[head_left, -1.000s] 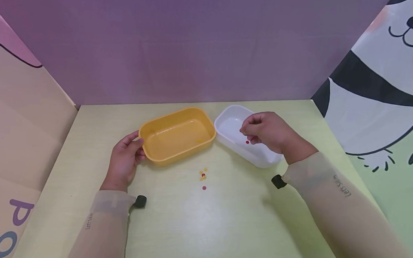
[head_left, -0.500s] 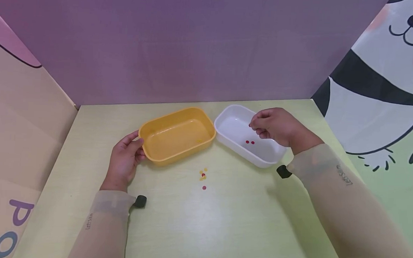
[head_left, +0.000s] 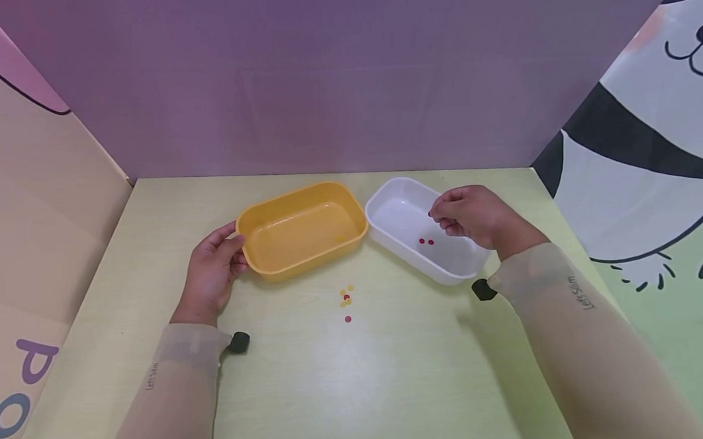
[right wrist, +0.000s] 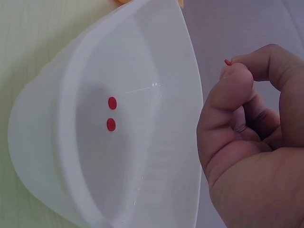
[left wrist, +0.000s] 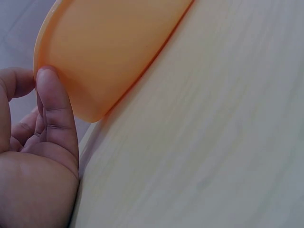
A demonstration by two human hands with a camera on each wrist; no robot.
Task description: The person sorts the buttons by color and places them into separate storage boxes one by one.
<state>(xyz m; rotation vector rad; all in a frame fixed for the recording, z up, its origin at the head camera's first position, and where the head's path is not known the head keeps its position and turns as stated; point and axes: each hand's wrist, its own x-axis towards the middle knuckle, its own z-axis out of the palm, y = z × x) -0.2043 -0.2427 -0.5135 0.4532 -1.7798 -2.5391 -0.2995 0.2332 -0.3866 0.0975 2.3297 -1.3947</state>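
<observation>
My left hand (head_left: 210, 275) pinches the left end of a yellow-orange plastic tray (head_left: 256, 216) between thumb and fingers; the left wrist view shows the thumb on the rim (left wrist: 42, 45). Over the white plastic tray (head_left: 386, 238), my right hand (head_left: 471, 216) holds a small red disc (right wrist: 228, 62) between thumb and index fingertips. Two more red discs (right wrist: 112, 103) lie side by side on the white tray's floor. Inside the yellow-orange tray, a few yellow bits (head_left: 340, 239) lie near its front right side.
On the table (head_left: 295, 376) in front of the trays lies a small cluster of yellow discs (head_left: 348, 301) with a red one among them. Another red disc (head_left: 348, 319) sits just nearer. A purple panel (head_left: 335, 79) stands behind the table. The two trays meet at their near corners.
My right hand has moved to the right over the white tray, still pinching a red disc. A second red disc on the tray floor now shows beside the first. My left hand stays put.
</observation>
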